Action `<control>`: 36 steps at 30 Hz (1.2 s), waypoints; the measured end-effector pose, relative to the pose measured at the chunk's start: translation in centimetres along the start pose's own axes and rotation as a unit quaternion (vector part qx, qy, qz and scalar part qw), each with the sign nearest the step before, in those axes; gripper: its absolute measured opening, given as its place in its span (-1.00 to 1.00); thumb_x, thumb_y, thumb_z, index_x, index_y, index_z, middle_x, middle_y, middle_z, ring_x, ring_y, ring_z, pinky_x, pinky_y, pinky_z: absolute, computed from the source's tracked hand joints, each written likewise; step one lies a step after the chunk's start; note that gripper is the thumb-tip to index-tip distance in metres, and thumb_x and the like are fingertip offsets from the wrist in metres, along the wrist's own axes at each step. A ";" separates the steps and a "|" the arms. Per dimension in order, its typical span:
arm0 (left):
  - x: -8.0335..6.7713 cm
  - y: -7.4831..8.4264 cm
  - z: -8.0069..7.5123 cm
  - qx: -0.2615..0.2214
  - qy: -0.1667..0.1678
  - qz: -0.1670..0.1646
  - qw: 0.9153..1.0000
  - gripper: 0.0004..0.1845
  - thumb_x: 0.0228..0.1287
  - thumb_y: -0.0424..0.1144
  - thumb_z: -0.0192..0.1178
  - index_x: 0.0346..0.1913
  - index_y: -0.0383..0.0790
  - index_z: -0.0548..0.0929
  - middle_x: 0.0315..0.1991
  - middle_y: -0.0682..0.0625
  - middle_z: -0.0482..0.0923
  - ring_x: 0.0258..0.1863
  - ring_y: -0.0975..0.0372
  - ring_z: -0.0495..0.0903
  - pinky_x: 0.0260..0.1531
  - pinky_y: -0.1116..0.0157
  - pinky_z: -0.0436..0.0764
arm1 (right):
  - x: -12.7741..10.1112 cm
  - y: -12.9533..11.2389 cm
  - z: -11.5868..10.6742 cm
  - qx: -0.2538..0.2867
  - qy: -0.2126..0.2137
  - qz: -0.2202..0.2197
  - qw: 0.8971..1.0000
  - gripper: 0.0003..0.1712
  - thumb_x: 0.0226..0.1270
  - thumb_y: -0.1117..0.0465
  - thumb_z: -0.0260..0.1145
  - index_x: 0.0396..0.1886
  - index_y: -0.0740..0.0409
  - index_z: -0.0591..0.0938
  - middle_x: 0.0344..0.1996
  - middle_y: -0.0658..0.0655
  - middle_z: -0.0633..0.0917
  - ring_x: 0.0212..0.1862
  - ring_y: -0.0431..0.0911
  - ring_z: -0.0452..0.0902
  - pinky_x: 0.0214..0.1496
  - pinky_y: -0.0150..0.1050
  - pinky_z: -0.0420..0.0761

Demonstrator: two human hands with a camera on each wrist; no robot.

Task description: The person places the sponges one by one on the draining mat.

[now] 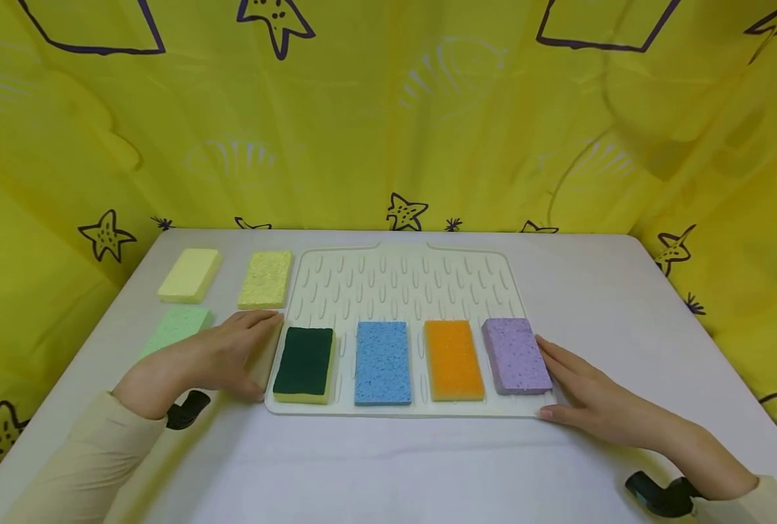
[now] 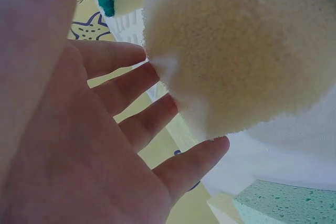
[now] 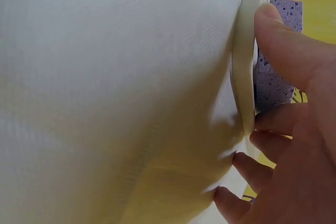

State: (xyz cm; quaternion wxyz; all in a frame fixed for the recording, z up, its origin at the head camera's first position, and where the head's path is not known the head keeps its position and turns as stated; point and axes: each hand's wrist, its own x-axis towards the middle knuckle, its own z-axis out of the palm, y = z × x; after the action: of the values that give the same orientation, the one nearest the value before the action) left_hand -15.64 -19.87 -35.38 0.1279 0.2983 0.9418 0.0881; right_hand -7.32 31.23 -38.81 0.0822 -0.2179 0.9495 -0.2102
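Note:
My left hand (image 1: 212, 356) holds a beige sponge (image 2: 236, 51) between thumb and fingers at the left edge of a pale ridged mat (image 1: 401, 280). Its fingertips press along the sponge's edge in the left wrist view. On the mat's front half lie a dark green scouring sponge (image 1: 305, 364), a blue sponge (image 1: 383, 363), an orange sponge (image 1: 454, 360) and a purple sponge (image 1: 516, 356), side by side. My right hand (image 1: 598, 397) rests at the mat's front right corner beside the purple sponge, fingers extended and thumb at the rim.
Left of the mat, a pale yellow sponge (image 1: 190, 276), a textured yellow sponge (image 1: 265, 279) and a mint green sponge (image 1: 177, 329) lie on the white table (image 1: 375, 466). A yellow patterned curtain (image 1: 362, 131) surrounds the table's back and sides.

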 end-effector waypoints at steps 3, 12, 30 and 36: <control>0.0 0.0 -0.2 -0.002 0.003 0.002 1.000 0.11 -0.36 0.01 0.46 0.31 -0.36 0.13 0.29 -0.21 0.12 0.25 -0.06 0.15 0.13 0.01 0.33 | -0.1 0.3 0.1 -0.011 0.002 -0.006 1.000 -0.01 0.11 -0.18 0.21 0.40 0.15 0.00 0.40 0.16 0.01 0.36 0.16 0.00 0.15 -0.82 -0.31; -0.1 -0.2 -0.2 -0.013 -0.009 -0.013 1.000 0.14 -0.39 0.00 0.47 0.34 -0.26 0.11 0.30 -0.20 0.08 0.25 -0.06 0.14 0.11 -0.02 0.33 | 0.0 0.4 0.3 -0.032 0.020 -0.012 0.999 0.00 0.06 -0.21 0.23 0.37 0.19 0.08 0.39 0.16 0.05 0.33 0.19 0.06 0.16 -0.81 -0.30; 0.5 -0.4 -3.3 0.038 0.028 -0.006 0.999 0.05 -0.30 -0.09 0.37 0.32 -0.39 0.08 0.28 -0.26 0.10 0.24 -0.10 0.13 0.16 -0.02 0.27 | 0.0 0.2 0.1 -0.038 0.012 -0.002 0.999 0.03 0.05 -0.24 0.22 0.38 0.20 0.06 0.40 0.15 0.04 0.34 0.18 0.05 0.15 -0.80 -0.33; 2.0 -0.2 -3.7 0.064 0.073 0.025 0.995 0.02 -0.19 -0.02 0.33 0.32 -0.40 0.07 0.28 -0.26 0.10 0.25 -0.07 0.12 0.16 0.00 0.27 | 0.0 0.1 0.1 -0.035 0.010 0.001 0.999 0.03 0.05 -0.24 0.22 0.38 0.20 0.07 0.39 0.15 0.04 0.34 0.19 0.06 0.15 -0.81 -0.33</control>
State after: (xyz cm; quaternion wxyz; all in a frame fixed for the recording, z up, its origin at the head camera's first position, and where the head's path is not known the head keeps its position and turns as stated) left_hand -18.39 -19.19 -32.33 0.0367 0.3217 0.9447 0.0523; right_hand -7.36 31.27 -38.90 0.0653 -0.2181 0.9571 -0.1790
